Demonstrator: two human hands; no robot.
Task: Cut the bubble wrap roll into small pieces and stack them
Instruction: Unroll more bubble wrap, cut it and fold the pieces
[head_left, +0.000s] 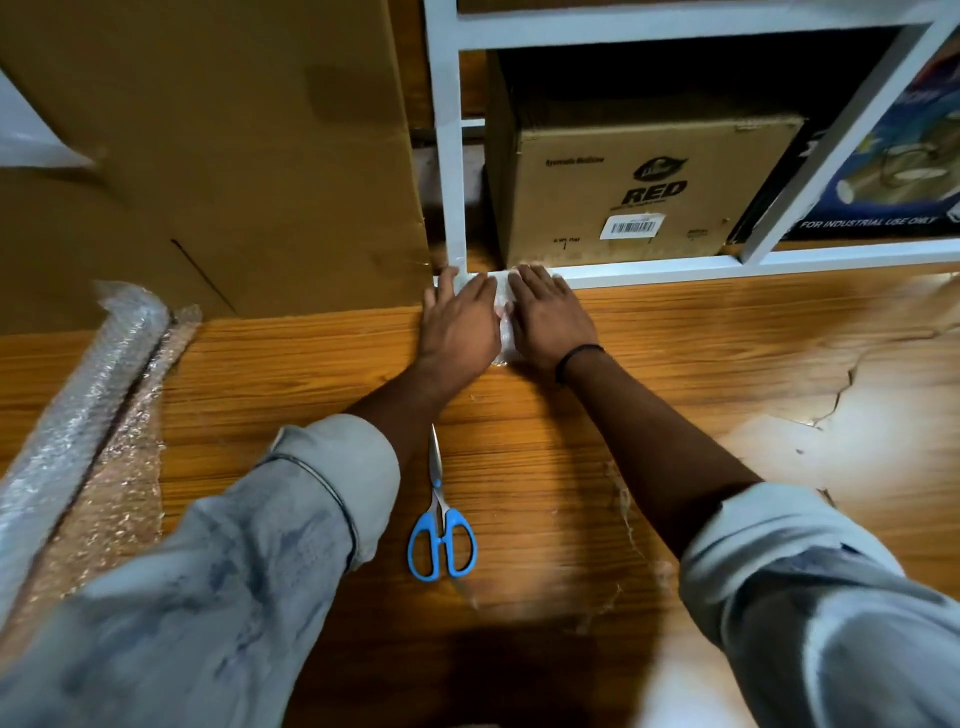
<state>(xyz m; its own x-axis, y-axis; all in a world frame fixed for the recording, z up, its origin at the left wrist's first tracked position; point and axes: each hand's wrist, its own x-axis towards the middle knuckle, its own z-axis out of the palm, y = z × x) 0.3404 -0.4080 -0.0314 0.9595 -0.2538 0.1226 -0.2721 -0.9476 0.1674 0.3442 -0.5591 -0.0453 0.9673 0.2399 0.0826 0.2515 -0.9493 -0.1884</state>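
A small stack of bubble wrap pieces (503, 325) lies on the wooden floor (675, 353) against the foot of a white shelf frame. My left hand (457, 322) and my right hand (550, 317) both press flat on top of it, fingers straight, side by side. Most of the stack is hidden under them. The bubble wrap roll (88, 395) lies at the far left, partly unrolled, its loose sheet spread on the floor. Blue-handled scissors (440, 525) lie shut on the floor between my forearms, tips pointing away from me.
A large cardboard sheet (208, 156) leans upright at the back left. The white shelf frame (649, 270) holds a brown carton (639, 187) and a dark printed box (893, 182). The floor covering is cracked and peeling at the right (841, 384).
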